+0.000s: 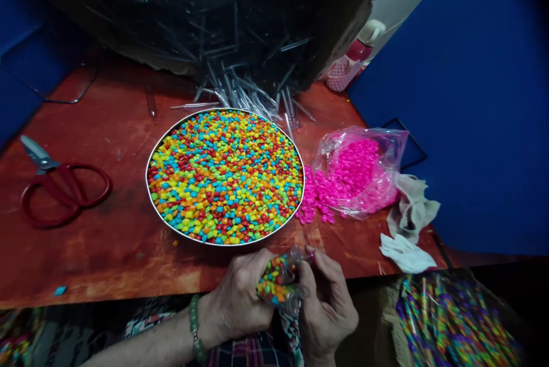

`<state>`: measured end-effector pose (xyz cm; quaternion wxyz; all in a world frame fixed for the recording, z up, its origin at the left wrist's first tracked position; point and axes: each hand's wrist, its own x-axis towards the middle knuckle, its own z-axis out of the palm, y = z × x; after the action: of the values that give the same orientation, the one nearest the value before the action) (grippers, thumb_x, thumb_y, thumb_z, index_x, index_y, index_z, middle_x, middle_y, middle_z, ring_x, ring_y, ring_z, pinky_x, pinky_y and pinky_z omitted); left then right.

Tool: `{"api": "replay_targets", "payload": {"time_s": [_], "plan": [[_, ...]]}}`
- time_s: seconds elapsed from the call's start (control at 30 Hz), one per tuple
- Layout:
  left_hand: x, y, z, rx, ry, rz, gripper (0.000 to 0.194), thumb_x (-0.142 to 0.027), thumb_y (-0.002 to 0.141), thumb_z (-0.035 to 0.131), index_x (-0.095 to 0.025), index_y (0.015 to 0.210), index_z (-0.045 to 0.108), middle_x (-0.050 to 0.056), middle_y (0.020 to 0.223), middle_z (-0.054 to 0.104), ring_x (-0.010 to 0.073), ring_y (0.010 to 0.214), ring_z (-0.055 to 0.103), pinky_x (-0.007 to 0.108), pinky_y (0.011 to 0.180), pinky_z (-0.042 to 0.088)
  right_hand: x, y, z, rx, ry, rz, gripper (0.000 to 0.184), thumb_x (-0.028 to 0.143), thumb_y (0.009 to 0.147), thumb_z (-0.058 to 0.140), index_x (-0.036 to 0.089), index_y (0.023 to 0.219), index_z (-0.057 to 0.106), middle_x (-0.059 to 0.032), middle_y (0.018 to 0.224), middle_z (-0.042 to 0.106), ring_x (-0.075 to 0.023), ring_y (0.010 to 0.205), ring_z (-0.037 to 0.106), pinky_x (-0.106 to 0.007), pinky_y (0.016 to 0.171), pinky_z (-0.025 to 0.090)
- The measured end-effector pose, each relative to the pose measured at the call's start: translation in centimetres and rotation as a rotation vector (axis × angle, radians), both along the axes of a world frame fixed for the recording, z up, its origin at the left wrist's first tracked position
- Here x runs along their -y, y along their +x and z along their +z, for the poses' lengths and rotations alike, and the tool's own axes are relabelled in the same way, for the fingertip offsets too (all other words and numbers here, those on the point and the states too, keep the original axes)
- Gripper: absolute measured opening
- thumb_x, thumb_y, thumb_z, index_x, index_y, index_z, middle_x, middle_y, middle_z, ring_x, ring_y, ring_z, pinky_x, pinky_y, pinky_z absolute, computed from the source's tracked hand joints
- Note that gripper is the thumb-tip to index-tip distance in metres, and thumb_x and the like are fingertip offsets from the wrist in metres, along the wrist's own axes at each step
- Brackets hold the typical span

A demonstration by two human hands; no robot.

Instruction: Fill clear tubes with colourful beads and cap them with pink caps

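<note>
My left hand (246, 292), with a green bead bracelet on the wrist, is closed round a few clear plastic tubes (274, 287) filled with small colourful candies. The tubes' clear ends point right, towards my right hand (328, 304). That hand is closed, thumb and forefinger pinched together by the tube ends, with a small pink piece (311, 253) at the fingertips, partly hidden. Just beyond both hands stands a round, white-rimmed pan (225, 178) full of the candies. Small bright pink plastic pieces (319, 192) lie to its right, spilling from a clear bag (392, 150).
Red-handled scissors (64, 192) lie at the left. Empty clear tubes (244, 90) spill from a dark box (206, 12) behind the pan. Crumpled white cloths (407, 252) and a pink bottle (354, 58) are at the right. Filled tubes (454, 321) lie below the table's right edge.
</note>
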<state>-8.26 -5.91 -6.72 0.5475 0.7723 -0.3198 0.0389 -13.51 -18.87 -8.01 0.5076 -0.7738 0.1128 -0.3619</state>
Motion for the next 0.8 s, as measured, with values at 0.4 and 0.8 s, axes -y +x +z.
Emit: {"api": "replay_targets", "payload": {"time_s": [0.4, 0.8], "plan": [[-0.8, 0.1, -0.4, -0.163, 0.060, -0.215, 0.013, -0.011, 0.070, 0.054, -0.017, 0.073, 0.043, -0.004, 0.060, 0.045, 0.0086, 0.051, 0.040, 0.025, 0.050, 0.028, 4.7, -0.3, 2.8, -0.313, 1.033, 0.553, 0.010, 0.028, 0.069, 0.080, 0.022, 0.074, 0.074, -0.0003, 0.079, 0.069, -0.0054, 0.051, 0.061, -0.013, 0.046, 0.049], [-1.0, 0.6, -0.2, -0.132, 0.041, -0.305, 0.009, -0.014, 0.071, 0.051, -0.017, 0.079, 0.047, -0.002, 0.061, 0.048, 0.0104, 0.050, 0.042, 0.026, 0.050, 0.030, 6.7, 0.8, 3.3, -0.597, 1.219, 0.988, 0.013, 0.021, 0.076, 0.075, 0.021, 0.089, 0.075, 0.0005, 0.096, 0.067, -0.0071, 0.058, 0.068, -0.012, 0.052, 0.053]]}}
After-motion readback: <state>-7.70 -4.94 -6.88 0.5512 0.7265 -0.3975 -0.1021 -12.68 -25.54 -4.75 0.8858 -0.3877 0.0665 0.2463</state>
